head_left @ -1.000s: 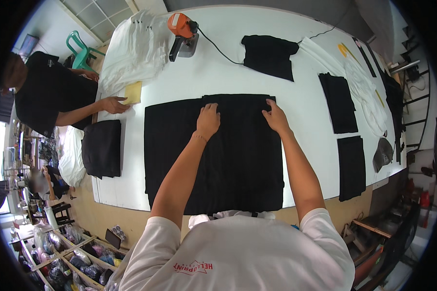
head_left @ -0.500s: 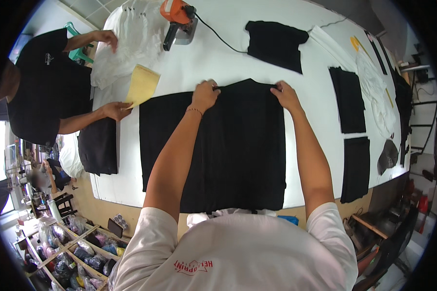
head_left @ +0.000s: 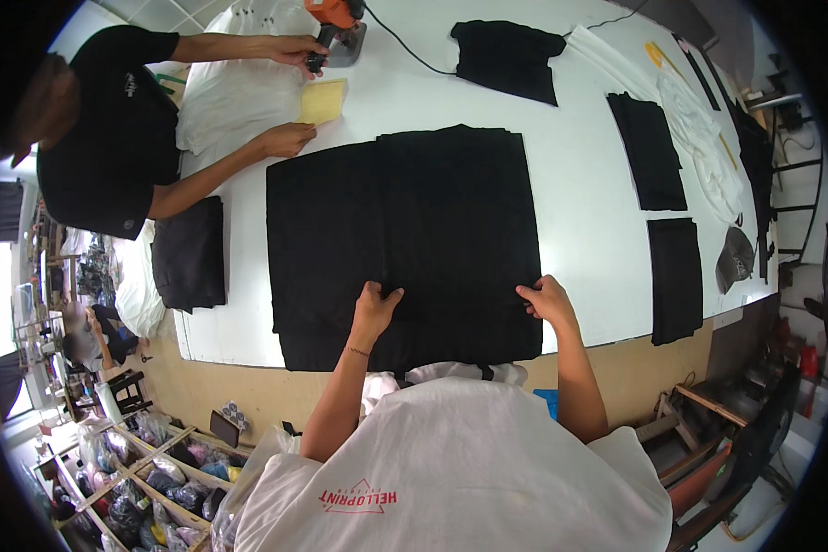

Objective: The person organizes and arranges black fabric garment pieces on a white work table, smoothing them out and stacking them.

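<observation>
A large piece of black cloth (head_left: 405, 216) lies spread in folded layers on the white table in front of me. My left hand (head_left: 375, 308) is closed on the cloth near its lower middle, thumb to the right. At the right edge my right hand (head_left: 545, 300) pinches the cloth between thumb and fingers. The far edge of the cloth lies flat, with neither hand on it. Its near edge reaches the table's front edge, close to my body.
To the left, a co-worker (head_left: 110, 138) grips an orange power tool (head_left: 334, 13) and holds a yellow sheet (head_left: 323, 101). Folded black pieces (head_left: 649, 152) lie on the right, beside white cloth (head_left: 699, 147) and a dark cap (head_left: 735, 259). Another black bundle (head_left: 189, 253) sits left.
Both my hands have come from the cloth's far edge down toward me. The co-worker has moved the yellow sheet farther away and taken hold of the orange power tool.
</observation>
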Demonstrator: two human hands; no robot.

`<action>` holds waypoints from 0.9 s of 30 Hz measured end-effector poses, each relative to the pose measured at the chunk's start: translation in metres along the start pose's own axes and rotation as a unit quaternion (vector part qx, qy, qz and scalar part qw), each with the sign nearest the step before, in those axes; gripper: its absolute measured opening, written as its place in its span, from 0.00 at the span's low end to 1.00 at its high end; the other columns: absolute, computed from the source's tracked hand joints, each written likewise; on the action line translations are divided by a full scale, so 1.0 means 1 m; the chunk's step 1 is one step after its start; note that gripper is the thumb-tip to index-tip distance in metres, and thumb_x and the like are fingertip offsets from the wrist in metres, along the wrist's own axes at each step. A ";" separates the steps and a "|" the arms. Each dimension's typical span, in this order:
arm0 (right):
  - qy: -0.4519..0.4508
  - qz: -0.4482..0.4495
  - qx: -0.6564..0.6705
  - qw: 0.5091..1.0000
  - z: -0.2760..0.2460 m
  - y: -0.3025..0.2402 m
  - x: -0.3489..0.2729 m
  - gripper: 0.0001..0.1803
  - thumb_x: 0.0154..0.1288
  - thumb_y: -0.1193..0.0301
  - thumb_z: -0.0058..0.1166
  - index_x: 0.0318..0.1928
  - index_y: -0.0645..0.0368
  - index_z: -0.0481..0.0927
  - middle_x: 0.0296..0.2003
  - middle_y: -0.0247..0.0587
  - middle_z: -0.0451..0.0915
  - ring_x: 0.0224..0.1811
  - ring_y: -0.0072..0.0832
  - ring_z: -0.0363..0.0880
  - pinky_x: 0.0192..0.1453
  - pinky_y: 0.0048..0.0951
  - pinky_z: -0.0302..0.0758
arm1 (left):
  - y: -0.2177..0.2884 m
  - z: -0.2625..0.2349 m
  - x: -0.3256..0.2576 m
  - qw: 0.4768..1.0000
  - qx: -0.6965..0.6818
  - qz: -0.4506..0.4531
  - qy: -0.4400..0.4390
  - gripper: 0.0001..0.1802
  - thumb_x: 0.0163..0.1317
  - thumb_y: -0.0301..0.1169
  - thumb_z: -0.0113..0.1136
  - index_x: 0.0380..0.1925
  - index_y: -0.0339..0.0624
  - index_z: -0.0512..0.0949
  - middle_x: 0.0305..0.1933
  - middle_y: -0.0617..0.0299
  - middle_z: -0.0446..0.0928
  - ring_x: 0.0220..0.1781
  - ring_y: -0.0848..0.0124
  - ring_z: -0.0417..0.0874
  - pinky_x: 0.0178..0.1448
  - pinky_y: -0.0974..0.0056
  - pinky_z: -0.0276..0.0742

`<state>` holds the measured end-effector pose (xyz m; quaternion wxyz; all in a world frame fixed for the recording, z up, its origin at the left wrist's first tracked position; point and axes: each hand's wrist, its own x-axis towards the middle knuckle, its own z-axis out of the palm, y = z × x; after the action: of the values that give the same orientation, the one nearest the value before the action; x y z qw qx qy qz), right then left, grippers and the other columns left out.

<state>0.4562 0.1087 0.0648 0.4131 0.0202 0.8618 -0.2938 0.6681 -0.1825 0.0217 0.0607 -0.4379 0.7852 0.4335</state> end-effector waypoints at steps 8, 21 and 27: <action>0.005 -0.075 0.197 0.978 -0.018 0.005 -0.032 0.15 0.66 0.62 0.60 0.39 0.63 0.77 0.29 0.32 0.75 0.30 0.19 0.75 0.32 0.24 0.75 | 0.031 -0.007 -0.031 0.942 -0.330 -0.031 -0.039 0.17 0.64 0.35 0.63 0.35 0.29 0.71 0.35 0.53 0.76 0.38 0.72 0.78 0.30 0.64 0.78; 0.133 -0.102 -0.016 0.986 0.016 0.071 -0.010 0.16 0.66 0.63 0.60 0.41 0.66 0.78 0.33 0.45 0.80 0.34 0.36 0.79 0.38 0.36 0.77 | 0.007 0.023 -0.040 0.983 -0.178 0.046 0.003 0.17 0.57 0.27 0.68 0.40 0.36 0.68 0.31 0.54 0.73 0.31 0.63 0.78 0.38 0.59 0.78; 0.327 -0.288 -0.135 0.890 0.057 0.004 -0.045 0.31 0.63 0.60 0.61 0.60 0.64 0.67 0.63 0.59 0.68 0.65 0.55 0.66 0.65 0.48 0.66 | -0.032 -0.002 -0.054 0.973 -0.087 0.145 0.156 0.14 0.57 0.27 0.67 0.39 0.35 0.72 0.36 0.49 0.76 0.39 0.54 0.78 0.45 0.56 0.76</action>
<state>0.5261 0.0912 0.0678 0.0032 -0.1902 0.9474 -0.2574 0.7252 -0.1579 0.0287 -0.1645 -0.3851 0.7993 0.4310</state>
